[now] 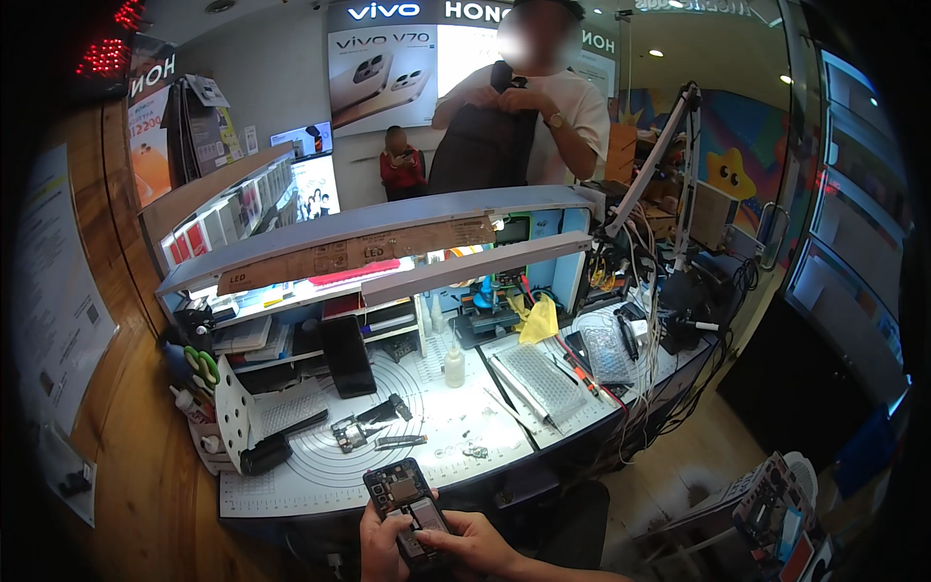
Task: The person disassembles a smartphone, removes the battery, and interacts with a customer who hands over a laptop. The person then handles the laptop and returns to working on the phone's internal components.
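Observation:
An opened smartphone, its back off and the circuit board and battery bare, is held at the near edge of the bench. My left hand is closed round its left side, with the thumb on the inner parts. From the right, my right hand grips the phone's lower end, its thumb pressed near the battery. Beyond the phone on the white mat lie a small phone board with a camera part, a dark flex part and a narrow strip-like part.
A dark phone leans against the shelf. Behind stand a clear bottle and a yellow cloth. Pen-like tools lie right, near hanging cables. A low lamp bar crosses the bench. Another person stands beyond, holding a dark bag.

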The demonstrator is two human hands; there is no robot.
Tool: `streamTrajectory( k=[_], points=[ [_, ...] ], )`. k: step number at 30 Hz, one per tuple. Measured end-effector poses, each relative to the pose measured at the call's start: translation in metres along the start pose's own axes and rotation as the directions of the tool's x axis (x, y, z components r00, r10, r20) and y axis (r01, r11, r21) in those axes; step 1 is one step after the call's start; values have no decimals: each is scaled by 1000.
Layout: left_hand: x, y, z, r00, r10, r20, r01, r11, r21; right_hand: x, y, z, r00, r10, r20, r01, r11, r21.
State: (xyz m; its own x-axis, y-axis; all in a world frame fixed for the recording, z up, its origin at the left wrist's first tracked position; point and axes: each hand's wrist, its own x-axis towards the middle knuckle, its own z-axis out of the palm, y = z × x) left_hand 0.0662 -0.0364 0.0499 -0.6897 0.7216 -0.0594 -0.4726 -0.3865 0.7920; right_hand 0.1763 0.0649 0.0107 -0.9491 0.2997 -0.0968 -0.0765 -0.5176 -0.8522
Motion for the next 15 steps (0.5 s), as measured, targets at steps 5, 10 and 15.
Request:
streamTrajectory(
  k=[5, 10, 15],
  points=[
    [-1, 0, -2, 998, -27, 59, 23, 998, 56, -11, -9, 7, 999, 27, -30, -29, 999, -38],
    [1, -2, 0, 998, 10, 55, -13, 998, 54, -13, -16, 10, 998, 33, -57, -35, 999, -29],
    [8, 0, 5, 998, 19, 67, -21, 999, 29, -11, -26, 9, 998, 10, -56, -13, 999, -38]
  ],
)
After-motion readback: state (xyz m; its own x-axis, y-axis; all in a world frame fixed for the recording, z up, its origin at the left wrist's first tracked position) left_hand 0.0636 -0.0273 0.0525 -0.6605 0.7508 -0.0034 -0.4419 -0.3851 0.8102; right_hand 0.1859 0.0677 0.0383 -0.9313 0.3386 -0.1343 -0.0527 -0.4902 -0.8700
